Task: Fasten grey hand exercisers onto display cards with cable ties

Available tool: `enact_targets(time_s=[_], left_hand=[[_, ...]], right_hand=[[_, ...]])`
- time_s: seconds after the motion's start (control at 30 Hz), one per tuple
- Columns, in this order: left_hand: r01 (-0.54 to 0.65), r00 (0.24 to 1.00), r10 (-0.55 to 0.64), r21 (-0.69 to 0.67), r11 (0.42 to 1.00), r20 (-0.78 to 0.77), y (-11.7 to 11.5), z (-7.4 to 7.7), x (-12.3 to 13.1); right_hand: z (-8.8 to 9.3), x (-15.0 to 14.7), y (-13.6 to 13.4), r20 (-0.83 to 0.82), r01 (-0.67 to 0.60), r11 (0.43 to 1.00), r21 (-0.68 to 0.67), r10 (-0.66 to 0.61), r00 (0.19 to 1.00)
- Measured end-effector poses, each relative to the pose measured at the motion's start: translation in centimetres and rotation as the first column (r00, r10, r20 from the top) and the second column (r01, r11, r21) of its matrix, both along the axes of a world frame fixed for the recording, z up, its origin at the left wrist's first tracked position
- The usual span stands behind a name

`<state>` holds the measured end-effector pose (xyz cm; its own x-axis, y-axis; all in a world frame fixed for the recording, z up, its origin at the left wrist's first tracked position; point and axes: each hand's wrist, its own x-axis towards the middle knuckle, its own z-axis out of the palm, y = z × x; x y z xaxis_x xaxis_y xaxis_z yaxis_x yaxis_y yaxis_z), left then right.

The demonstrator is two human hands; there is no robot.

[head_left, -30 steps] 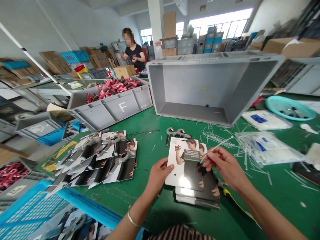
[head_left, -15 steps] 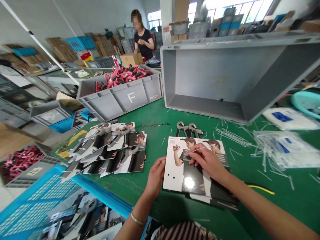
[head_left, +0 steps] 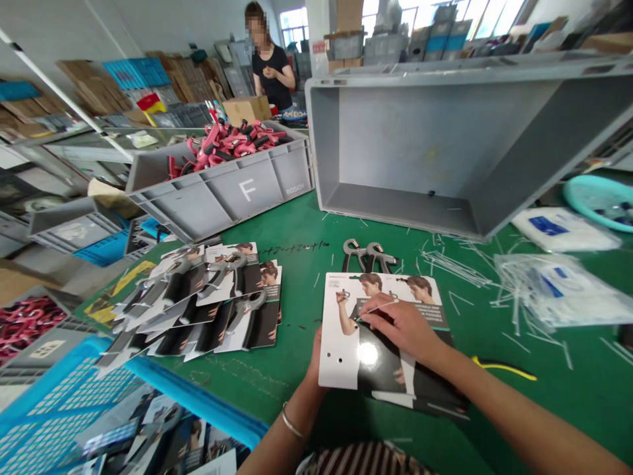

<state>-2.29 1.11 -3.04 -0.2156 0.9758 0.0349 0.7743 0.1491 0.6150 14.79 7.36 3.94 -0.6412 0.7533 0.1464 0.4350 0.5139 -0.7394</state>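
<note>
My right hand (head_left: 403,326) pinches a thin white cable tie (head_left: 363,313) over the front of a printed backing card (head_left: 341,369). The tie's tip is close to a hole in the card's middle. My left hand (head_left: 316,359) reaches behind the card's left edge, its fingers hidden, so I cannot tell how they are set. That card lies over other cards (head_left: 432,389), shifted to the right. Just beyond the cards lie grey and black hand grips (head_left: 370,256). A pile of cards with hand grips on them (head_left: 212,297) lies to the left.
Loose cable ties (head_left: 457,269) and a plastic bag of ties (head_left: 558,290) lie right, near yellow-handled cutters (head_left: 509,367). A grey crate (head_left: 222,191) of red grips and a tipped grey crate (head_left: 395,145) stand behind. A blue basket (head_left: 198,396) is front left. A person (head_left: 271,72) stands beyond.
My left hand has slid from the card's left edge to behind it, and its fingers are now out of sight. The cable tie in my right hand has come nearer the card's hole.
</note>
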Motion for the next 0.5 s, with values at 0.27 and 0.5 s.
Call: enact_targets(time_s=[0.27,0.5], left_hand=[[-0.027,0.569,0.041,-0.031,0.999,0.822,-7.1,0.1,-2.8],[-0.006,0.565,-0.035,0.047,0.999,0.824,-7.0,1.1,-2.6]], right_hand=[[0.4,0.1,-0.1,0.012,-0.014,1.0,-0.02,0.014,1.0],[0.3,0.1,-0.2,0.02,0.003,0.999,-0.035,-0.002,1.0]])
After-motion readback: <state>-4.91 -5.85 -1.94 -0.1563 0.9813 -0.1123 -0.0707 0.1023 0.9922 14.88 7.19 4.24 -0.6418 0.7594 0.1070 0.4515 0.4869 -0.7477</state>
